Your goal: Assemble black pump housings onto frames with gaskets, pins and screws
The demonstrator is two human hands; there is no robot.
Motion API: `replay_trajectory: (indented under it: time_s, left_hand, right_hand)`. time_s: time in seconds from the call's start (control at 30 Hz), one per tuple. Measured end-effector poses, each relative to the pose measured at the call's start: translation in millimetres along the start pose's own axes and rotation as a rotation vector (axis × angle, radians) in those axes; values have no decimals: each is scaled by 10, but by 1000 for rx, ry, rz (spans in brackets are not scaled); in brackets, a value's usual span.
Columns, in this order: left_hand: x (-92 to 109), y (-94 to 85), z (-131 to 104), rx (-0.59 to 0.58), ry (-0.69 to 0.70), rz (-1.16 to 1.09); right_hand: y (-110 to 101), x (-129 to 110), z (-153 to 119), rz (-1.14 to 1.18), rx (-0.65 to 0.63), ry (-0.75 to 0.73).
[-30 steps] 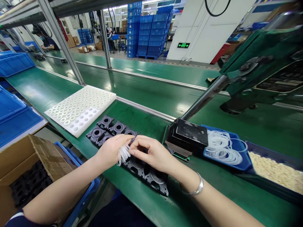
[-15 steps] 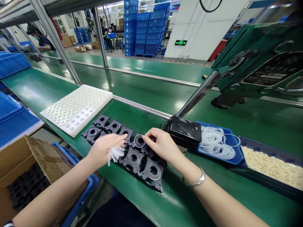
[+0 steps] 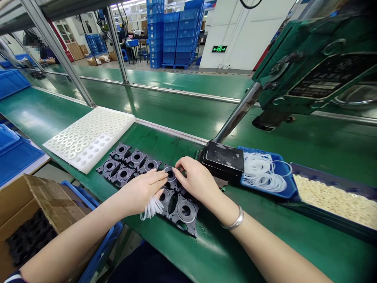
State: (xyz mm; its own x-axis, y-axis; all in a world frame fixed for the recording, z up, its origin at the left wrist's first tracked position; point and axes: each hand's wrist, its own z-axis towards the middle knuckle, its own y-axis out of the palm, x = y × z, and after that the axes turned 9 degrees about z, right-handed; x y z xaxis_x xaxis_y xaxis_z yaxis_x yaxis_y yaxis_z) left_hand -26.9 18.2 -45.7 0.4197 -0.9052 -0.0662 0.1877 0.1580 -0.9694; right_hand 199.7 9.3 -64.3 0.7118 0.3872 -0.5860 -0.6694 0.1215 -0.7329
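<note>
Black square parts with round centres [image 3: 185,211] lie in two rows on the green bench. My left hand [image 3: 144,190] is closed round a bunch of thin white rings [image 3: 152,208] that hang below its palm, and its fingertips reach a black part in the back row. Touching that same part from the right, my right hand [image 3: 196,177] has thumb and fingers bent together; whatever is between them is too small to make out. A silver bangle circles the right wrist.
Left stands a white foam tray [image 3: 97,155] of pale rings. Right are a black block [image 3: 223,157] under a green machine [image 3: 312,67], a blue bin [image 3: 290,192] of white rings and a bin of cream pieces [image 3: 335,196]. An open carton [image 3: 44,196] sits front left; a person is far left.
My left hand has moved right with its rings, up to the part at my right hand, uncovering a front-row part on the left. The whole view has shifted slightly.
</note>
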Motion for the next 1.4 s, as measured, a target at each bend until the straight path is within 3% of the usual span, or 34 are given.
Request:
replay_trajectory:
  time_s: [0.17, 0.33, 0.5, 0.63, 0.87, 1.1, 1.4]
  left_hand:
    - [11, -44, 7, -65, 31, 32]
    - [58, -55, 31, -100, 19, 77]
    - [96, -49, 47, -100, 21, 111]
    - [112, -40, 45, -88, 15, 110]
    - [120, -56, 49, -117, -12, 105]
    - [111, -45, 41, -120, -17, 88]
    - [170, -67, 66, -59, -32, 101]
  right_hand:
    - [-59, 36, -31, -262, -153, -337]
    - [-222, 55, 21, -415, -224, -470]
    - [-379, 116, 7, -427, -329, -597]
    - [-360, 148, -72, -283, -298, -573]
    - [-183, 157, -141, -83, -122, -371]
    - [-136, 100, -78, -415, -178, -348]
    - [-345, 31, -172, -580, -320, -541]
